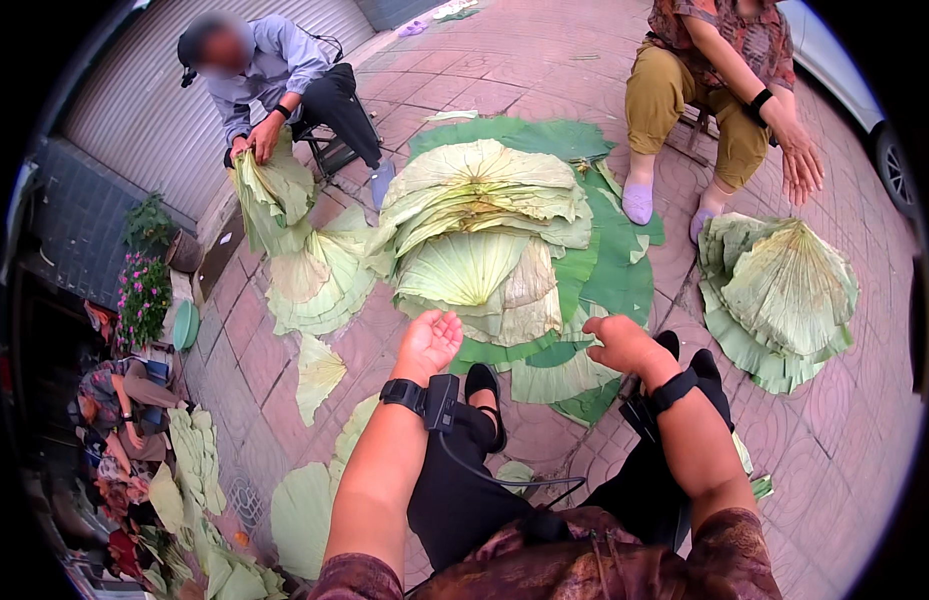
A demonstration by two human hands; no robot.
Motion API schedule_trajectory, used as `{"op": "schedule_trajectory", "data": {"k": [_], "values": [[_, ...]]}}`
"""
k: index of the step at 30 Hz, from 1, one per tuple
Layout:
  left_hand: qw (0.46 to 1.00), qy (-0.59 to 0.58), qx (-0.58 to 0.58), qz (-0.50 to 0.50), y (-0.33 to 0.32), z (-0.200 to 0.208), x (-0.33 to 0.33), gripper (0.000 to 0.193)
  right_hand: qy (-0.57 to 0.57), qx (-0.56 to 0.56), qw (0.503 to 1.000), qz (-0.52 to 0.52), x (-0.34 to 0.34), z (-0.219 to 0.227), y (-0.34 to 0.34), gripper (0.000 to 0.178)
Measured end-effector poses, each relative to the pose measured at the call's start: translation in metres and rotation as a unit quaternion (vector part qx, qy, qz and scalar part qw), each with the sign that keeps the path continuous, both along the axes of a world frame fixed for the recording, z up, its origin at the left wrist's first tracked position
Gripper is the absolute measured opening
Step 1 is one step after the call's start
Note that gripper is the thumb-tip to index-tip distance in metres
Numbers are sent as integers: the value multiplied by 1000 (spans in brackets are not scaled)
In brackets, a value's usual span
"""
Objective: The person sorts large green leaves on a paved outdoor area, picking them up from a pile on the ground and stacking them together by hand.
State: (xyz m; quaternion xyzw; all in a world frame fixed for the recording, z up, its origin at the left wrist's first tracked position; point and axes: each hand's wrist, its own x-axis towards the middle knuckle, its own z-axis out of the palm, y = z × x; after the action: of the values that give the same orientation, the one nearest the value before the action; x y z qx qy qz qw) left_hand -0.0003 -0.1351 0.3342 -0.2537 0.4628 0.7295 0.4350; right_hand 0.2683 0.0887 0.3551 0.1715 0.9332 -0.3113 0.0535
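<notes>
My left hand (pixel 431 345) is palm up in front of a tall stack of big, pale-green dried leaves, which look like lotus leaves (pixel 474 185). Its fingers are loosely curled and nothing shows in them. On the other side, my right hand (pixel 624 343) hovers palm inward over the right front of the pile, fingers stretched and holding nothing I can see. Between my hands lies a smaller folded bundle of pale leaves (pixel 466 268), resting against the stack. Darker green leaves (pixel 612 250) are spread beneath on the paving. Both my wrists wear black bands.
At the far left a seated person holds a leaf bundle (pixel 274 195). Another sits at the far right, a hand above a fanned leaf stack (pixel 789 285). Loose leaves (pixel 319 375) lie left of me. More people and leaves (pixel 196 455) are at lower left; a car wheel (pixel 892 170) stands right.
</notes>
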Motion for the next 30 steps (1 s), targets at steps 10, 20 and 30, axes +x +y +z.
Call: {"op": "schedule_trajectory", "data": {"k": [10,20,30], "values": [[994,100,-1,32,72,22,-36,34,56,57,997,-1,-8,-1,-7,25],[991,110,37,61,125,1,-58,64,38,55,998,14,-16,11,-16,23],[990,112,-4,89,157,-32,-93,86,33,54,998,31,-13,24,-25,22]]}}
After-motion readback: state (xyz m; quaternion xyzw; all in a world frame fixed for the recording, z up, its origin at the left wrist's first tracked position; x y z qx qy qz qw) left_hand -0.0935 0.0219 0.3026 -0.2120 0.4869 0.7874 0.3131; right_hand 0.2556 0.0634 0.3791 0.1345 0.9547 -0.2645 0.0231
